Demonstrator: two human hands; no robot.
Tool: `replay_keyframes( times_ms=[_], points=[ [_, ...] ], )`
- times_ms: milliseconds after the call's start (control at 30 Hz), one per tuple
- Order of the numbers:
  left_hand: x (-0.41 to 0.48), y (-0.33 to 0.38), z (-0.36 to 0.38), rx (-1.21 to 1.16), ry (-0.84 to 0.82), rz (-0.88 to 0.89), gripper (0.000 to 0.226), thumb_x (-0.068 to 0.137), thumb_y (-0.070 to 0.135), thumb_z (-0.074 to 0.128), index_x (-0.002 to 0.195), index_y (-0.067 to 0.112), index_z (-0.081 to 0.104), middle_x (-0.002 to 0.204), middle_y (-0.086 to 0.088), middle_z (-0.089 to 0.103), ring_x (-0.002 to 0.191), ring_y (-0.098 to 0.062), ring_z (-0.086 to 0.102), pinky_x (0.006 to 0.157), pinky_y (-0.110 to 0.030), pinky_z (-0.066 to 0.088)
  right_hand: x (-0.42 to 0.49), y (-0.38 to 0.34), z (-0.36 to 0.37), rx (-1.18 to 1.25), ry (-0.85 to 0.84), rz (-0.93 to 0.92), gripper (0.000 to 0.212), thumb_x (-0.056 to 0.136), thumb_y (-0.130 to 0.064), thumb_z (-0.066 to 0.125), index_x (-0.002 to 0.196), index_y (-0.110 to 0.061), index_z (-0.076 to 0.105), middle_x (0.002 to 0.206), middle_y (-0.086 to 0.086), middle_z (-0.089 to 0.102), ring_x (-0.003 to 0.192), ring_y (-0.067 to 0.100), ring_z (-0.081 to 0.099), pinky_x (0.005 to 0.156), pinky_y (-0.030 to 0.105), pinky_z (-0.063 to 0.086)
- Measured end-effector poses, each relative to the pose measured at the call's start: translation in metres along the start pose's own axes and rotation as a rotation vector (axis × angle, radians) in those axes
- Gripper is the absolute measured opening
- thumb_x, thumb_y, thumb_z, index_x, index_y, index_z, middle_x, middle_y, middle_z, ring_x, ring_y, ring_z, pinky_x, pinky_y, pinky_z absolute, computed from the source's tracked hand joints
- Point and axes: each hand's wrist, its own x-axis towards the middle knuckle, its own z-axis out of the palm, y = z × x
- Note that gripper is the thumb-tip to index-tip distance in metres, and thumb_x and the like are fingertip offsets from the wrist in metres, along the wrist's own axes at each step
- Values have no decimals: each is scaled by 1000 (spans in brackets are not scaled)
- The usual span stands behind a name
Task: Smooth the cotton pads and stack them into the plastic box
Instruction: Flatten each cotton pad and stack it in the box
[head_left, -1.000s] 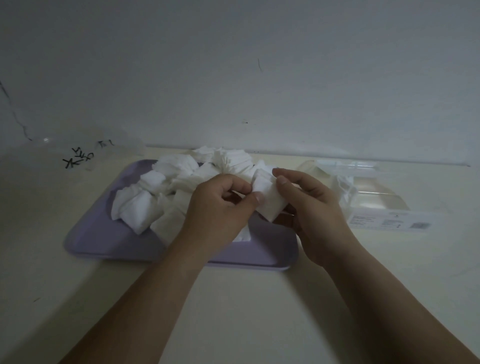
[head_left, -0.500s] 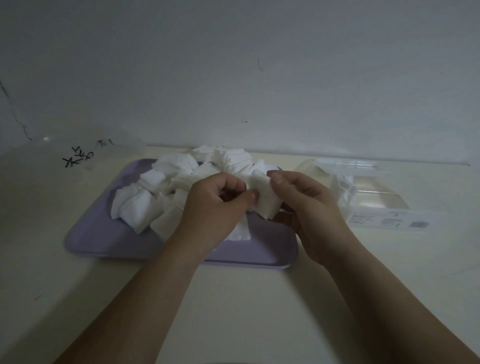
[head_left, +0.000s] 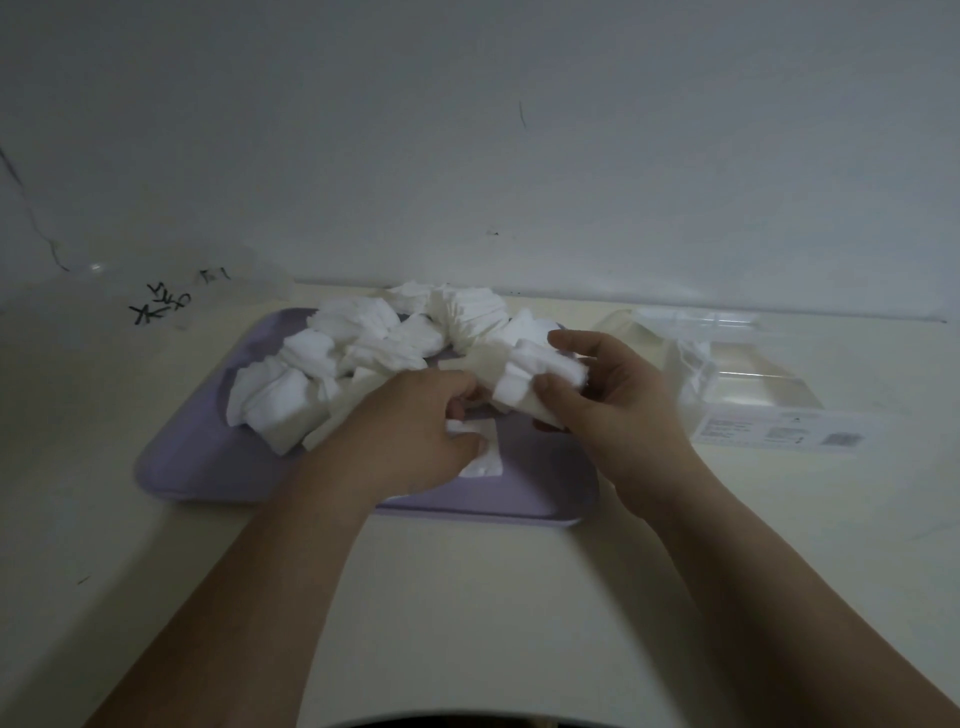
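The fingers (head_left: 563, 340) and thumb of our right hand (head_left: 613, 400) are curled round a small bundle of pads (head_left: 540, 371), held just above the right side of the tray (head_left: 208, 457). The fingers (head_left: 454, 384) of our left hand (head_left: 410, 421) curl down over a flat pad (head_left: 480, 460) lying on the tray. Whether they pinch it or only press it, we cannot tell. Beyond them the pile (head_left: 363, 343) of crumpled pads covers the far half of the tray. The clear plastic box (head_left: 748, 384) lies on the table (head_left: 467, 597) just right of the tray and seems open, with only a few pads visible inside. We judge the task barely begun — nearly the whole pile is left to smooth and stack.
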Motion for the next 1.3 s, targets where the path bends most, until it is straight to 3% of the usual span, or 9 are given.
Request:
replay_keyframes(
  times_ms=[133,300,500,600,767,933,1133,1233,1300],
  points=[
    [-4,1,-2,-26,-58,-14,17,86,24,76,100,30,69,84,17,65,71,-2,60,66,-23,46,1,1,-1,17,16,6,40,93,-2,74,129,-16,64,111,16,75,97,30,77,81,44,65],
    [-3,6,-5,-256,68,-60,16,84,23,81,81,30,68,77,9,71,64,0,63,60,-21,49,3,2,-1,23,50,41,37,92,-4,77,125,-14,66,108,15,77,97,34,77,81,45,65],
    [-3,19,-13,-937,163,-97,22,92,2,73,107,17,71,88,-1,72,63,-10,55,52,-20,43,4,0,-3,3,72,59,37,89,-8,81,122,-15,68,105,11,78,93,28,78,85,51,64],
    [-3,22,-13,-1115,106,-97,30,94,-4,67,118,14,71,98,-6,70,78,-18,61,57,-25,49,3,-2,-3,21,58,65,37,87,-7,83,119,-15,68,101,8,80,93,27,78,89,55,63],
    [-4,24,-8,-1082,55,-82,17,93,-5,67,101,10,70,96,-9,74,85,-20,70,63,-31,56,0,-6,-2,40,19,54,37,87,-5,82,120,-13,68,101,10,80,92,30,78,87,51,64],
    [-3,25,-6,-1029,93,-78,15,87,-3,76,94,8,68,91,-12,75,83,-22,69,64,-33,56,-2,-11,-1,47,-8,71,40,80,1,84,116,-11,70,91,7,81,76,18,75,68,31,60],
    [-4,27,0,-836,217,-35,15,80,4,86,89,5,74,82,-14,75,65,-9,64,57,-15,48,-3,-11,-2,19,-73,41,29,87,4,76,113,-9,74,90,11,81,75,19,72,69,30,58],
    [-4,23,1,-834,222,-31,18,78,5,88,93,4,77,90,-19,78,82,-30,77,77,-34,63,-2,-11,-2,45,-99,41,27,93,0,72,119,-9,72,91,7,81,75,16,72,69,27,57],
    [-4,22,1,-834,228,-34,20,76,4,89,92,4,77,91,-18,79,92,-39,76,91,-45,62,-2,-10,-2,45,-117,38,27,96,1,68,122,-7,71,83,2,79,67,11,68,64,23,54]
  ],
)
